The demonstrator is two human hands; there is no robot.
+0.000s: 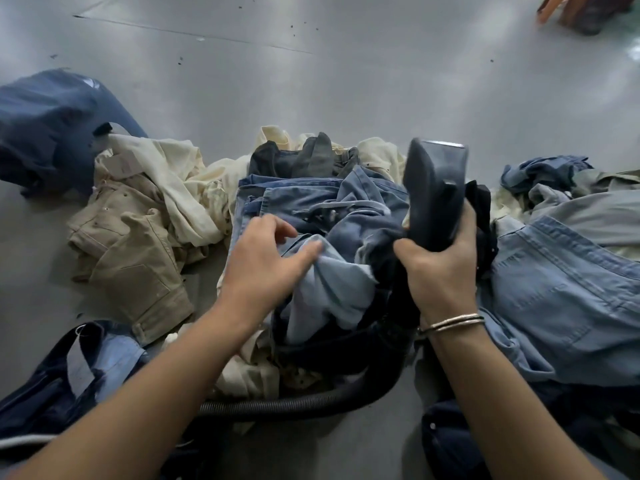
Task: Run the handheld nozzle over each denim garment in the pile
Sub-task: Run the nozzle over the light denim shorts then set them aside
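Right hand (440, 271) is wrapped tight round the nozzle (433, 195) handle, head tilted up and clear of the cloth; left hand (266, 261) lies flat with loose fingers on the pale blue jeans (329, 285) at pile centre, pressing, not gripping. Hands are apart, jeans between them. Nozzle sits just right of centre, above the pile (311, 209). It looks like rigid dark plastic, probably light enough for one hand; the handle end is the place to hold, as now. One hose (277, 403) trails from it, ribbed, curving near and left across the floor (311, 81); likely to drag and snag on cloth. Denim looks soft, floppy and fairly heavy, bunches easily, so flatten or pull taut by waistband or leg hem before the pass. Count: one nozzle, one hose, two hands, two bangles (453, 322) on right wrist. Garments overlap too much for an exact count: several blue denim pieces at centre and right, a dark blue piece (48, 129) far left, more dark denim near left, at least one tan jeans (131, 251) left, some cream pieces (180, 188) behind.
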